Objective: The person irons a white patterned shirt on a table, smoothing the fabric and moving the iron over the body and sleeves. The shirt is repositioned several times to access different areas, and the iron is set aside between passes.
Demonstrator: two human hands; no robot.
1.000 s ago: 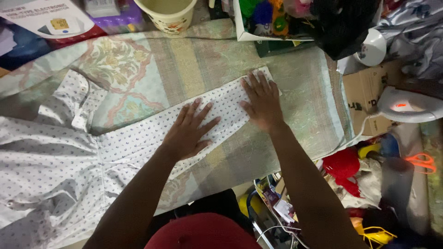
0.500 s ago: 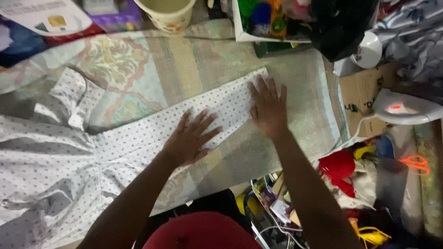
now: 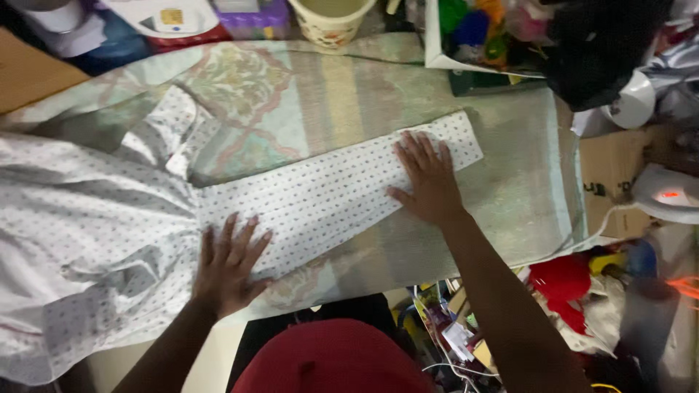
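While both hands press flat, the white dotted garment (image 3: 102, 218) lies spread over the patterned cloth (image 3: 328, 94) that covers the work surface. Its sleeve (image 3: 335, 193) runs straight out to the right, cuff end near the far right of the cloth.

Left hand (image 3: 229, 266) – palm down where the sleeve meets the body of the garment, fingers (image 3: 234, 236) spread wide, gripping nothing.

Right hand (image 3: 429, 178) – palm down near the cuff end of the sleeve, fingers together-ish and extended, also flat, gripping nothing. The two hands sit well apart, with a smooth stretch of sleeve between them.

The body of the garment is bunched and wrinkled at the left, collar part folded up near the top left.

Around it: a cream bucket (image 3: 331, 18) at the top edge, a box of coloured yarn or fabric scraps (image 3: 480, 33) at top right, a cardboard box (image 3: 611, 185) just beside the right edge of the cloth, and a white iron (image 3: 670, 195) with a red light on at the far right. Red fabric (image 3: 557, 280) in the clutter below it. A dark red cap (image 3: 331, 360) fills the bottom centre.
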